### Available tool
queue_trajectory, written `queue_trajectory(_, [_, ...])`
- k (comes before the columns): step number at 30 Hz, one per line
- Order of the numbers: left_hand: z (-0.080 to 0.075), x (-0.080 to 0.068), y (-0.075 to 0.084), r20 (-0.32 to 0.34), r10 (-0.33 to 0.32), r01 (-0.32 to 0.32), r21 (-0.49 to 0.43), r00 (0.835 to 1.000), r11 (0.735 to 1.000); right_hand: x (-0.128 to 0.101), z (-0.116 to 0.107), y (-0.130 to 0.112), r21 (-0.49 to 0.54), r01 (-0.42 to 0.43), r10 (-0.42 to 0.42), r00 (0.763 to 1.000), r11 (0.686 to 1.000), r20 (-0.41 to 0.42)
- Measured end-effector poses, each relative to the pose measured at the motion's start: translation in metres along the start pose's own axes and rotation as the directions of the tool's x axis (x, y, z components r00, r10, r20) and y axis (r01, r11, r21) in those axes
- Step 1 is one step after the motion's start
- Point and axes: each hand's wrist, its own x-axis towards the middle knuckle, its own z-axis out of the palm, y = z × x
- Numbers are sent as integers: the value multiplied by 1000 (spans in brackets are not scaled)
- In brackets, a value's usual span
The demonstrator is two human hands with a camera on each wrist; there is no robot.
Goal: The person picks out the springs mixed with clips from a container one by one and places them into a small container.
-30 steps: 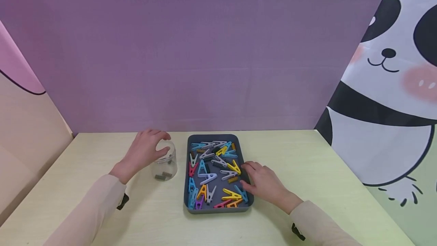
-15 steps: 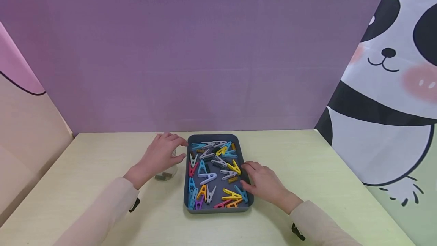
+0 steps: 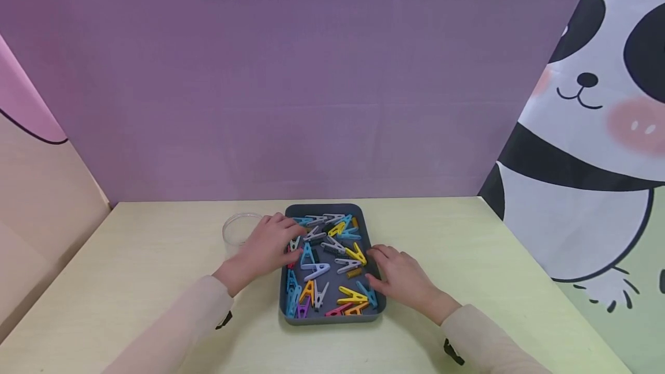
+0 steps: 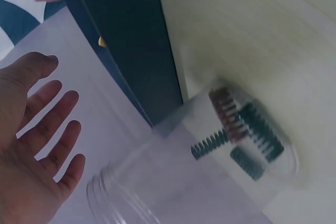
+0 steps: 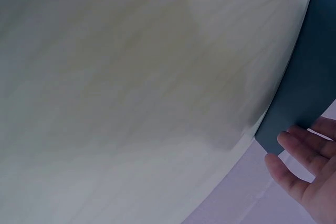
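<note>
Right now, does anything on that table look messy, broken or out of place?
Nothing is spilled or toppled. The dark tray holds colourful clothespin halves jumbled with loose springs, so the pins look taken apart. A few more springs lie inside the clear jar standing upright beside the tray.

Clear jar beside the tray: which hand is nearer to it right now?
Left. The left hand reaches over the tray's left edge right beside the clear jar; the right hand rests at the tray's far side.
</note>
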Motion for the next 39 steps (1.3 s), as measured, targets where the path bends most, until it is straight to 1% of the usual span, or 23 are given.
queue_trajectory(6, [9, 6, 8, 66, 6, -6, 4, 998, 1000, 0, 0, 1, -8, -10, 10, 1000, 1000, 12])
queue_trajectory(12, [21, 11, 11, 91, 18, -16, -19, 996, 1000, 0, 0, 1, -2, -20, 20, 999, 1000, 25])
queue_trajectory(16, [28, 15, 11, 125, 5, -3, -14, 992, 1000, 0, 0, 1, 2, -25, 25, 999, 1000, 28])
queue_trajectory(20, [36, 19, 13, 160, -18, 14, 25, 987, 1000, 0, 0, 1, 2, -27, 27, 999, 1000, 33])
queue_trajectory(26, [42, 25, 15, 178, -38, 27, 64, 983, 998, 0, 1, 0, -1, -28, 28, 999, 1000, 34])
queue_trajectory(31, [48, 28, 14, 184, -27, 10, 94, 983, 995, 0, 0, 0, -1, -31, 31, 999, 1000, 35])
queue_trajectory(36, [52, 31, 13, 197, -22, 3, 99, 980, 995, 0, 0, -1, 1, -37, 37, 998, 999, 44])
queue_trajectory(39, [53, 32, 13, 212, -24, 6, 87, 977, 996, 1, 1, 0, 1, -35, 34, 999, 999, 41])
